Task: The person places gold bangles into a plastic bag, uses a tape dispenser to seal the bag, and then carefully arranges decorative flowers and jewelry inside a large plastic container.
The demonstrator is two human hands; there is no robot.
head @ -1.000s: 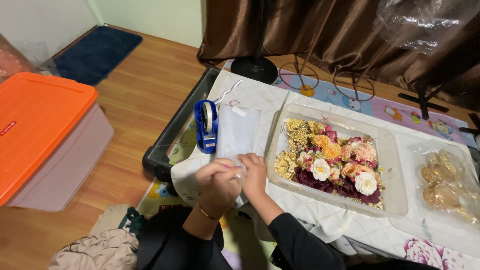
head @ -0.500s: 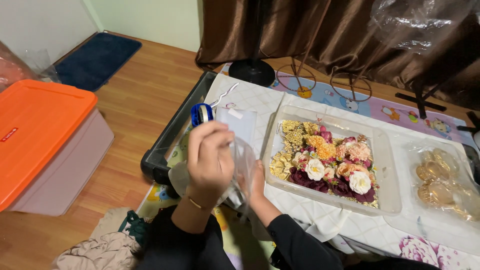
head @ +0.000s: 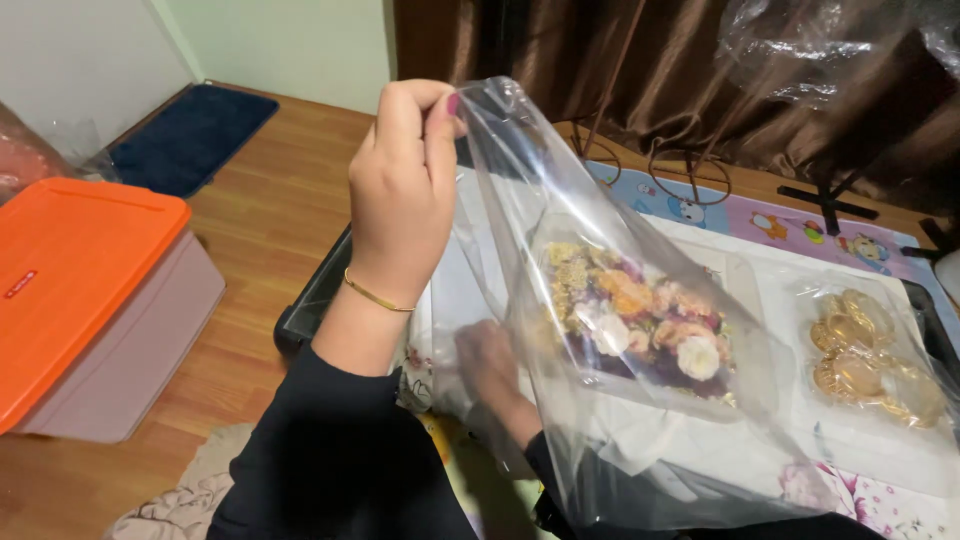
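From my seat I see the left hand [head: 405, 190] raised high, thumb and fingers pinched tight on the top edge of a clear plastic bag [head: 600, 300], which hangs from that pinch and spreads down and to the right across the middle of the view. The right hand [head: 487, 362] sits lower and nearer, seen through the plastic; it looks to be inside the bag or just behind it, and I cannot tell whether its fingers are closed on the film or merely resting against it. A thin gold bracelet [head: 378, 294] circles the left wrist, above a black sleeve [head: 330, 450]. Behind the bag, a shallow clear tray [head: 745, 290] of dried flowers [head: 640, 315] in yellow, orange, pink, white and deep purple lies on the white table cover [head: 870, 440]. To its right sits a clear packet of round golden pieces [head: 865, 360]. On the far left, a bin with an orange lid [head: 70, 280] stands on the wooden floor [head: 260, 230], with a dark blue mat [head: 190, 140] farther back. Brown curtains [head: 640, 60] hang along the far side.
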